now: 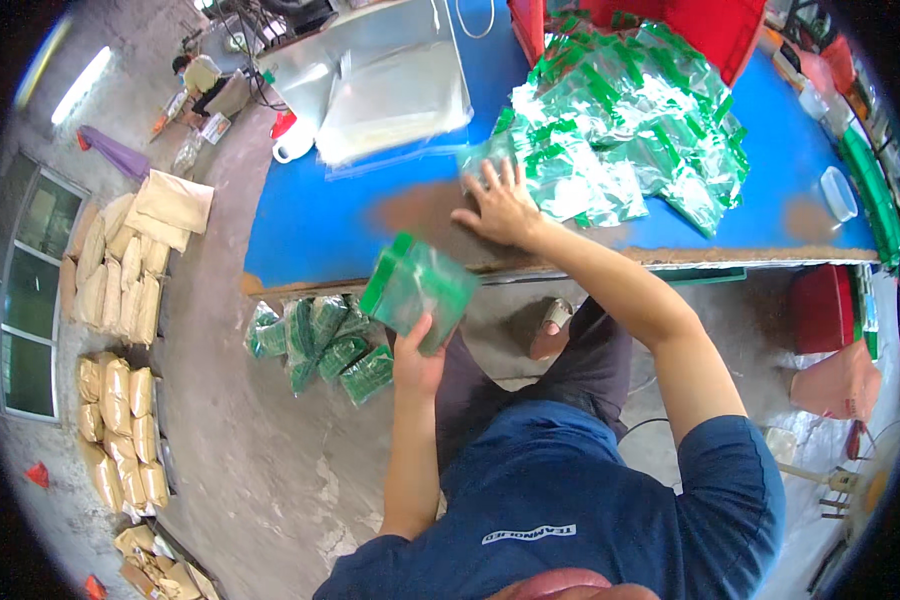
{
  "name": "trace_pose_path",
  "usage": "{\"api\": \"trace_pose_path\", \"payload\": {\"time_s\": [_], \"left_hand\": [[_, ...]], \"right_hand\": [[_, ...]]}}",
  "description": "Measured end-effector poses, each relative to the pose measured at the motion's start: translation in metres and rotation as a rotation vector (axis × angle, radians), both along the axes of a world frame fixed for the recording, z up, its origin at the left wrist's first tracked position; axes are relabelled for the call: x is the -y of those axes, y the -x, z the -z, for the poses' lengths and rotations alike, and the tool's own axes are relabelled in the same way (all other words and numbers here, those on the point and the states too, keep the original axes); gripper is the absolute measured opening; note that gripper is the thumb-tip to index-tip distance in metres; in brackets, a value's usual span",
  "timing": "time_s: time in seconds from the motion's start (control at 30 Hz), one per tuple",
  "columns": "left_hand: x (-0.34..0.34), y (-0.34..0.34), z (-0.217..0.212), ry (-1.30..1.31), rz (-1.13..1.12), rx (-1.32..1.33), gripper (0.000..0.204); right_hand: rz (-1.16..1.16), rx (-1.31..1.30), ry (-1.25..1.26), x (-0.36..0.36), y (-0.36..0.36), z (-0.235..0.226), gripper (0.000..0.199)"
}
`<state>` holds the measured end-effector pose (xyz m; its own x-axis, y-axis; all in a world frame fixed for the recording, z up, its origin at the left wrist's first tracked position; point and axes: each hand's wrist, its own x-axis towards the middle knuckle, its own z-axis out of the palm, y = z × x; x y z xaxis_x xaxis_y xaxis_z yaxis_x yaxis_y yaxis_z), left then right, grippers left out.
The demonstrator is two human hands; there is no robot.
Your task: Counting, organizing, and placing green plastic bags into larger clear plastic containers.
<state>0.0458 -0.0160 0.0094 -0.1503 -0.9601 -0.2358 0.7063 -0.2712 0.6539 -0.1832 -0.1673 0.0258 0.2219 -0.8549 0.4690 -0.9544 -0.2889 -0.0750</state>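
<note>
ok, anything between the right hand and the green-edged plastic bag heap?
Nothing visible: the right hand is at the left edge of the green-edged plastic bag heap, no object between them.

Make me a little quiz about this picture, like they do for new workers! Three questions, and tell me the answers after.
1. Which hand holds the green-and-clear packet?
2. What colour is most of the tabletop? A) yellow B) blue C) pink
3. True or false: the right hand is clenched in a fist.

Key:
1. The left hand.
2. B.
3. False; the right hand is spread open.
</note>
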Motion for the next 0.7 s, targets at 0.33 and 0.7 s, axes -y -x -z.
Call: {"api": "trace_pose_path", "payload": {"time_s": [0.33, 0.7], "left_hand": [[0.007, -0.001, 0.005, 0.000, 0.140, 0.120, 0.049], [-0.008, 0.008, 0.059, -0.200, 0.148, -0.286, 0.052]], "right_hand": [[-0.435, 0.659, -0.435, -0.095, 0.010, -0.035, 0.031], [-0.063, 0.096, -0.132, -0.137, 0.054, -0.016, 0.071]]}}
